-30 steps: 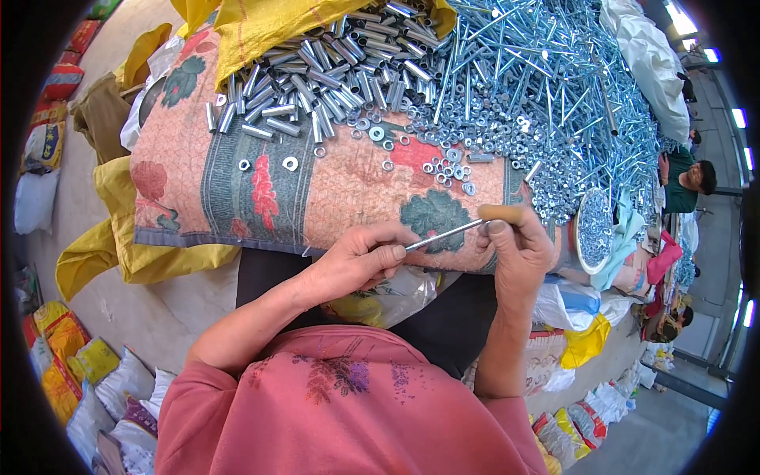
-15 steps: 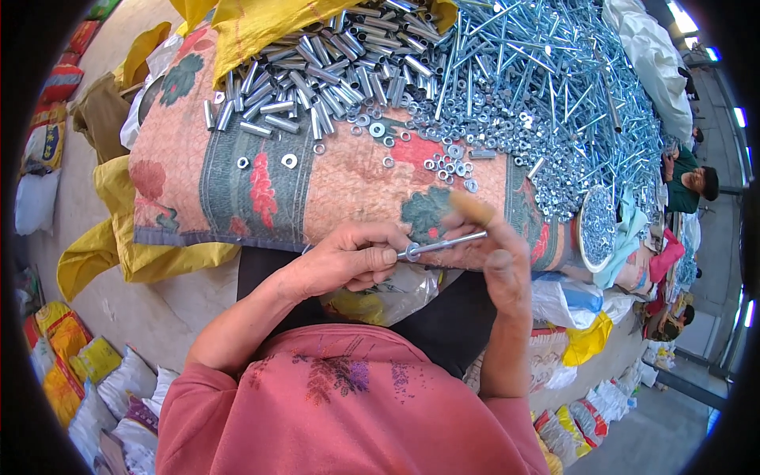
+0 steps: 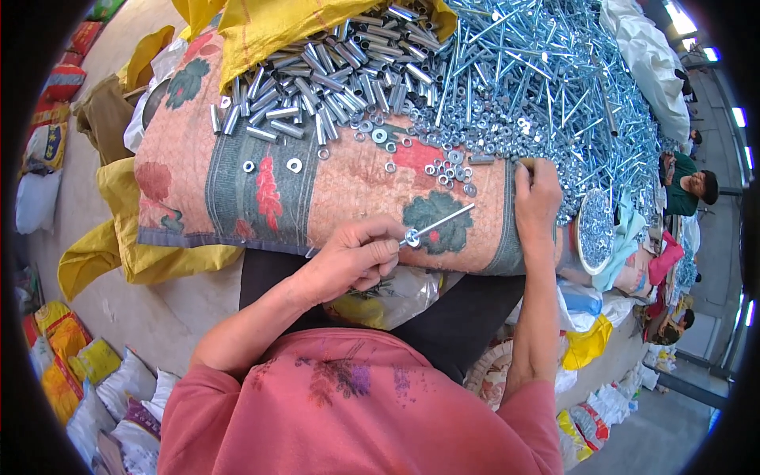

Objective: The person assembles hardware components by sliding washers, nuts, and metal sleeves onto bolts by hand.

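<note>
My left hand pinches a thin metal bolt near one end, its shaft pointing up to the right. A washer sits around the bolt, against my fingertips. My right hand reaches to the near edge of the pile of small nuts. Its fingers are curled together, and whatever they hold is hidden. Left of that hand, several loose washers lie on the flowered cloth. Short metal tubes are heaped at the back, beside a big pile of long bolts.
A white-rimmed bowl of small metal parts stands at the right, next to a pale blue cloth. Yellow sacking covers part of the tubes. Filled sacks line the floor at left. Another person sits far right.
My right hand has left the bolt and moved up and right to the nut pile. My left hand keeps its hold on the bolt, whose free end now tilts higher.
</note>
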The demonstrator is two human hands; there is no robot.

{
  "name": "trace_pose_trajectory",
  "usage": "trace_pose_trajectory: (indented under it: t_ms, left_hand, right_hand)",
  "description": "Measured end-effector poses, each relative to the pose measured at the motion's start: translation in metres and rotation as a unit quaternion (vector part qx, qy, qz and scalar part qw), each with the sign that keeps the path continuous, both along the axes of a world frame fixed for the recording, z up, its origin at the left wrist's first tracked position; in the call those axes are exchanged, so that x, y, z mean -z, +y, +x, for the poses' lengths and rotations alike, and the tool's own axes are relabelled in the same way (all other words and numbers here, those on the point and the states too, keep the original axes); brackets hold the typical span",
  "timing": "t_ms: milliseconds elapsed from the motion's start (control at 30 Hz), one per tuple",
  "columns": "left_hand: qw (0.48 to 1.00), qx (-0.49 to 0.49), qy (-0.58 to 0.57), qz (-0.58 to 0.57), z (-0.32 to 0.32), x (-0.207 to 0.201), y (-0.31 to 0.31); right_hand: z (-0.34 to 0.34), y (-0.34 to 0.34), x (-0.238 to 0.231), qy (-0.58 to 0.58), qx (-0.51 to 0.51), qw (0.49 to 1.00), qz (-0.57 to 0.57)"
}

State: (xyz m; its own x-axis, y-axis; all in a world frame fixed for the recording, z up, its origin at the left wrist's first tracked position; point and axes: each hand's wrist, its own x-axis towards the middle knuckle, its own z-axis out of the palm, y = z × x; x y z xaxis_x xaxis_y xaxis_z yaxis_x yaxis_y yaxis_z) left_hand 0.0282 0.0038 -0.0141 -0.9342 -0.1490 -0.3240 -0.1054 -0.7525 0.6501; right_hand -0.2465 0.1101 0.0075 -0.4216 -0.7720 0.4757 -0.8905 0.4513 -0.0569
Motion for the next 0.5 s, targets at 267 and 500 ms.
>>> trace_pose_trajectory:
  t_ms: [267, 500]
  left_hand:
    - [0.998, 0.039, -0.034, -0.040, -0.001, -0.002, 0.004]
    - [0.983, 0.107, 0.020, 0.150, 0.000, 0.000, -0.001]
  right_hand:
    - [0.090, 0.014, -0.029, -0.683, -0.129, 0.694, -0.187]
    - [0.107, 0.021, -0.036, -0.574, -0.156, 0.760, -0.262]
